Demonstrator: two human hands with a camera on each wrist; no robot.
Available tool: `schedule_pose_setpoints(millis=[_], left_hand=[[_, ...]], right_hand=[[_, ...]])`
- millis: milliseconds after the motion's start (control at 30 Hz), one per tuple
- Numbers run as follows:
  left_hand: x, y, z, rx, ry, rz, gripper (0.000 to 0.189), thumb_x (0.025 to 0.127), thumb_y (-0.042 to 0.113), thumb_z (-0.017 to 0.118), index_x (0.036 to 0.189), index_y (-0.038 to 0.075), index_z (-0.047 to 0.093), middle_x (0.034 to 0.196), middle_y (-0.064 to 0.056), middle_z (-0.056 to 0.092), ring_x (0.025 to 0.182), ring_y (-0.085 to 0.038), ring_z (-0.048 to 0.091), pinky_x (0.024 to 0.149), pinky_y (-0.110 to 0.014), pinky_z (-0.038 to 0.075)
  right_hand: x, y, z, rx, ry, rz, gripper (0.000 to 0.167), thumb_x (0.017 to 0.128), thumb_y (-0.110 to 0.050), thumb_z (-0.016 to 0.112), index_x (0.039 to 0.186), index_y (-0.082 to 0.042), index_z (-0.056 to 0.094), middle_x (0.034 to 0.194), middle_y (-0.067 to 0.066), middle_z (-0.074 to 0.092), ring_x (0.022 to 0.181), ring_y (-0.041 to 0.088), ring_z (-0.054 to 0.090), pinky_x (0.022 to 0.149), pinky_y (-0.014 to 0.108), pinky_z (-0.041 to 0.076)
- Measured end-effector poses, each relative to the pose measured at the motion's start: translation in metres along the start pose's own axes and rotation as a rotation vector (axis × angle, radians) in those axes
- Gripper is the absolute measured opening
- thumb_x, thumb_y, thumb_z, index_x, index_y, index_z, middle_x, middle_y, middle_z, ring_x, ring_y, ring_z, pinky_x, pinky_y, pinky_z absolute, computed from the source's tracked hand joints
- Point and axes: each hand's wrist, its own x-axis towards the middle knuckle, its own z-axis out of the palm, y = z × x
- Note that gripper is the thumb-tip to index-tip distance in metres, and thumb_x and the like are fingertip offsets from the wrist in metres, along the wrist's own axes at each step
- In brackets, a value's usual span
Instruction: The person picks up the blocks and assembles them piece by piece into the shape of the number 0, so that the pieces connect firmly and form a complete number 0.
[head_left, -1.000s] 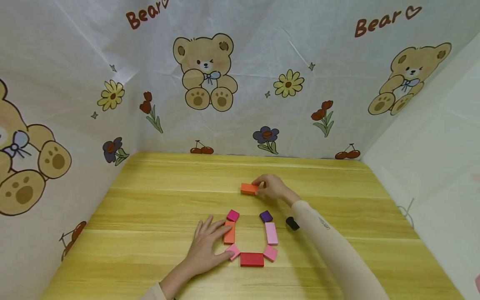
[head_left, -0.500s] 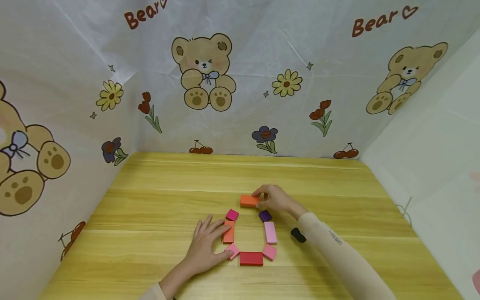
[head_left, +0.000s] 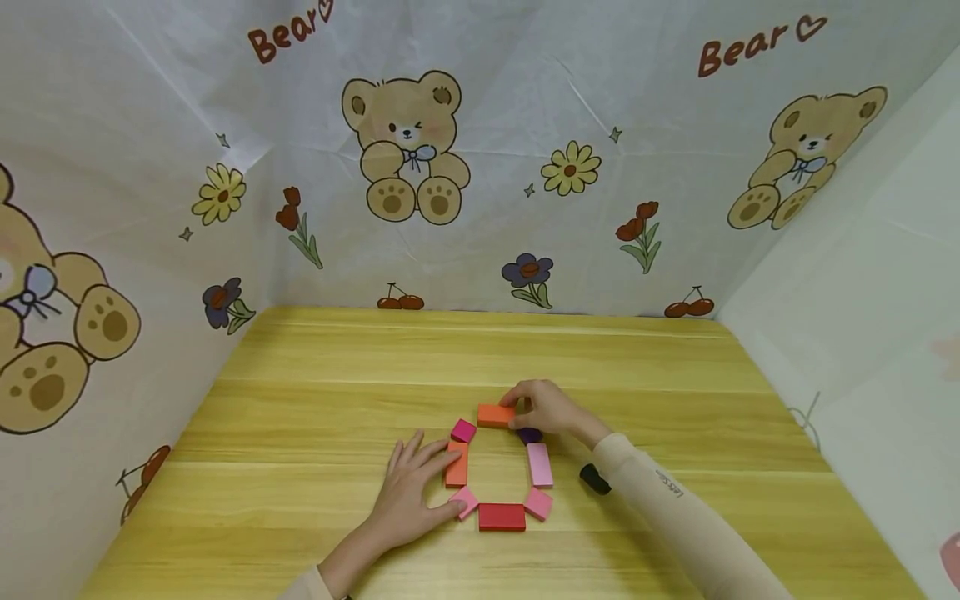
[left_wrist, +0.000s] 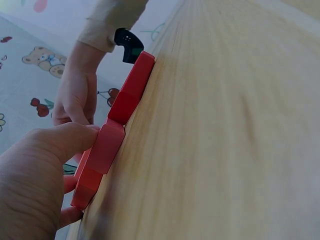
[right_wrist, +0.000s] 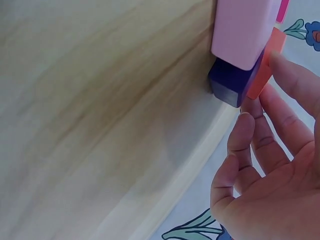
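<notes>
My right hand [head_left: 553, 408] pinches an orange rectangular block [head_left: 493, 416] between thumb and fingers at the far side of a ring of blocks. Close by, partly behind that hand, lies a small purple block [head_left: 531, 436]; in the right wrist view the orange block [right_wrist: 265, 70] appears right against it. With fingers spread, my left hand [head_left: 411, 496] rests along the ring's left side. Its index finger touches an orange-red block [head_left: 457, 467], and its thumb touches a small pink block [head_left: 467, 502]. A magenta block [head_left: 463, 430] sits at the ring's far left corner.
A red block [head_left: 502, 517] forms the near side, with a pink block [head_left: 538, 503] at its right corner and a light pink block [head_left: 540, 464] on the right side. A black device [head_left: 595, 479] sits at the right wrist. Bear-print cloth [head_left: 405, 250] borders the wooden table [head_left: 337, 358].
My right hand has brought the orange block toward me, from farther back on the table to the gap between the magenta and purple blocks. The left hand has stayed in place.
</notes>
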Motion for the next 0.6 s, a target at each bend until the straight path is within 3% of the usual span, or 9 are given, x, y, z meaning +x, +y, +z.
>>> schedule_pose_setpoints(millis=[233,600], left_hand=[[0.0005,0.0009,-0.0002,-0.010,-0.004,-0.006,0.064,0.076,0.047,0.076,0.132,0.020,0.062,0.141,-0.007,0.055,0.142,-0.047,0.029,0.113,-0.069,0.013],[-0.0001,0.0002,0.0010,-0.007,0.008,0.002,0.063,0.077,0.049,0.075,0.131,0.019,0.062,0.140,-0.009,0.056,0.140,-0.048,0.030,0.111,-0.071,0.013]], right_hand=[[-0.0007,-0.0026,0.0003,-0.015,-0.005,-0.029,0.027,0.083,-0.014,0.077,0.109,-0.009,0.073,0.109,0.006,0.070,0.091,0.017,0.058,0.080,0.029,0.047],[-0.0011,-0.0007,0.0029,-0.020,-0.008,-0.038,0.029,0.082,-0.016,0.078,0.109,-0.009,0.073,0.110,0.005,0.070,0.097,0.019,0.061,0.085,0.032,0.050]])
